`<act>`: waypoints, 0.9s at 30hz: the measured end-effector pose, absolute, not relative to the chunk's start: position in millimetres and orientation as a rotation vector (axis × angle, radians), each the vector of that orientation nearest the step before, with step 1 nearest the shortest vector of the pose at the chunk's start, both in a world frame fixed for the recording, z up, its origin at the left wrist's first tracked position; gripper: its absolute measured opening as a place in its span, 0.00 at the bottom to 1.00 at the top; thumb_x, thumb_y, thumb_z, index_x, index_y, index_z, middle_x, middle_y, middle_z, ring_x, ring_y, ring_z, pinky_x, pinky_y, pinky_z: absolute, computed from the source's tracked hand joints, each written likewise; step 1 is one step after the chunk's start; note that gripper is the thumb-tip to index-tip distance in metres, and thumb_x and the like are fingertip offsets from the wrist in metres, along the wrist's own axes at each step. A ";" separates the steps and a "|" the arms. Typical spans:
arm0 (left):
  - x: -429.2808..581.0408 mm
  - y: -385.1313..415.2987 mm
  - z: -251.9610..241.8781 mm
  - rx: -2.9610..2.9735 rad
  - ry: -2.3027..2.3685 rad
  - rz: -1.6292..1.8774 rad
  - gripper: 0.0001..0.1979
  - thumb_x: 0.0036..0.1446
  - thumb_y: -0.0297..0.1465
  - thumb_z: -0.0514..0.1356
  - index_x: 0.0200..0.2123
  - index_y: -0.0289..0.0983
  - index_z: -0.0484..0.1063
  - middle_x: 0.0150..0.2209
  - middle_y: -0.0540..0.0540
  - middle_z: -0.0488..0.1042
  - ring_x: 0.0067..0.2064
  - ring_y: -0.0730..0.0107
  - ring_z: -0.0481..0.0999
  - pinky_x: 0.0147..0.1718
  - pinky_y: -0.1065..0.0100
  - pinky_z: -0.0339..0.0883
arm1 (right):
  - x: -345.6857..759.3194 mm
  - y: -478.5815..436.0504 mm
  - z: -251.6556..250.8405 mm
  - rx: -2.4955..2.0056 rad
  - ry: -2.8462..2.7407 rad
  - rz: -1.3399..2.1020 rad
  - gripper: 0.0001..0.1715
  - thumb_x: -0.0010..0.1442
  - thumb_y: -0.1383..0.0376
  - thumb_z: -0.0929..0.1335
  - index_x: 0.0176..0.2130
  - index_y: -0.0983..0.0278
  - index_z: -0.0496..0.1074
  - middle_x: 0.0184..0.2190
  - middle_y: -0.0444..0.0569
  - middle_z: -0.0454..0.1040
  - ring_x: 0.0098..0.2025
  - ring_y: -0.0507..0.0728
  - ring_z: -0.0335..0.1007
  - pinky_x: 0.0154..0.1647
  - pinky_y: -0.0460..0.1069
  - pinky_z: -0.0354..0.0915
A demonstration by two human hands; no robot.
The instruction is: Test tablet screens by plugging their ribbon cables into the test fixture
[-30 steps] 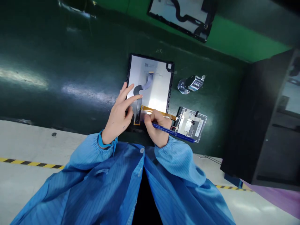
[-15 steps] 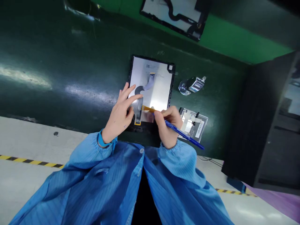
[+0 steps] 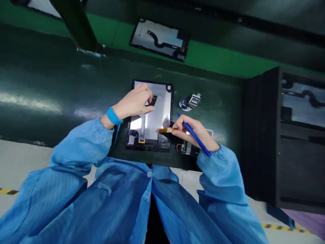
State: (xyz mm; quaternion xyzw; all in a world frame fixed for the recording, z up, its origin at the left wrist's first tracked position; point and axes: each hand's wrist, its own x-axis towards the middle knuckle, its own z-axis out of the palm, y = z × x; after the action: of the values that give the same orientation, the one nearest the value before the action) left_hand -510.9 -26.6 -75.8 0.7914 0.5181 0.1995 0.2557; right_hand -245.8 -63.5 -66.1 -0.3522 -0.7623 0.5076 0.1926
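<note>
Head view: a tablet display panel (image 3: 154, 117) is laid back-side up on the dark green bench (image 3: 50, 84), right at the near edge.

Biggest risk from here, as a judgement: the thin orange flex strip (image 3: 167, 130) could get creased or torn if it's tugged sideways while the panel isn't pinned well. The blue pen (image 3: 194, 135) is tucked in the same hand, so the shiny back could be scratched or the small board (image 3: 189, 145) beside the panel knocked if the wrist rolls. The black flex cable (image 3: 153, 100) near the top could be kinked too if it's pressed down too hard.

Pose-wise, the left hand (image 3: 134, 101) is reached across the panel's upper left, palm down, fingers curled with the tips closed on the end of the black flex cable. The right hand (image 3: 193, 130) is held at the panel's lower right edge, thumb and forefinger pinched on the orange strip, the pen gripped by the other fingers and pointed back along the wrist. Both forearms are covered by blue smock sleeves (image 3: 83, 149).

A metal hand tally counter (image 3: 190, 101) is parked just right of the panel, untouched. A second panel (image 3: 159, 40) is seen farther back on the green strip.
</note>
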 end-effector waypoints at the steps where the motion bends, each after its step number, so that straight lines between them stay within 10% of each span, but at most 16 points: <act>1: -509.3 -23.7 -73.6 2.089 1.338 0.537 0.10 0.46 0.32 0.68 0.24 0.39 0.68 0.31 0.43 0.74 0.42 0.51 0.76 0.46 0.51 0.71 | -250.2 -57.7 -62.2 -0.941 -2.099 1.470 0.24 0.61 0.52 0.71 0.29 0.62 0.57 0.25 0.40 0.66 0.24 0.47 0.57 0.24 0.44 0.55; 7: -499.1 -45.9 -35.8 1.280 0.761 0.474 0.14 0.53 0.44 0.66 0.31 0.41 0.69 0.25 0.47 0.76 0.24 0.67 0.75 0.25 0.66 0.68 | -269.0 -42.9 -53.4 -0.750 -1.779 1.661 0.25 0.61 0.53 0.72 0.29 0.61 0.54 0.24 0.42 0.72 0.25 0.49 0.68 0.27 0.45 0.62; 13: -491.7 -65.1 -18.0 1.029 0.716 0.488 0.29 0.58 0.56 0.51 0.25 0.38 0.75 0.12 0.52 0.53 0.15 0.75 0.50 0.15 0.64 0.51 | -271.9 -54.9 -55.1 -0.739 -1.650 1.648 0.24 0.60 0.56 0.73 0.30 0.60 0.55 0.28 0.45 0.76 0.26 0.48 0.70 0.24 0.44 0.62; 27: -459.2 -88.2 -29.3 1.438 1.221 0.991 0.15 0.53 0.39 0.68 0.21 0.37 0.73 0.18 0.53 0.70 0.21 0.77 0.67 0.21 0.72 0.60 | -269.1 -66.5 -52.1 -0.764 -1.751 1.409 0.17 0.61 0.65 0.72 0.30 0.61 0.58 0.27 0.41 0.73 0.27 0.49 0.70 0.27 0.46 0.62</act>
State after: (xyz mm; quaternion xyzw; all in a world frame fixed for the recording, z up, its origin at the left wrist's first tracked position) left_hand -459.2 -88.2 -29.3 0.5905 0.5015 0.4067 0.4841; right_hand -269.1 -66.5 -52.1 -0.2982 -0.6839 0.5505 0.3745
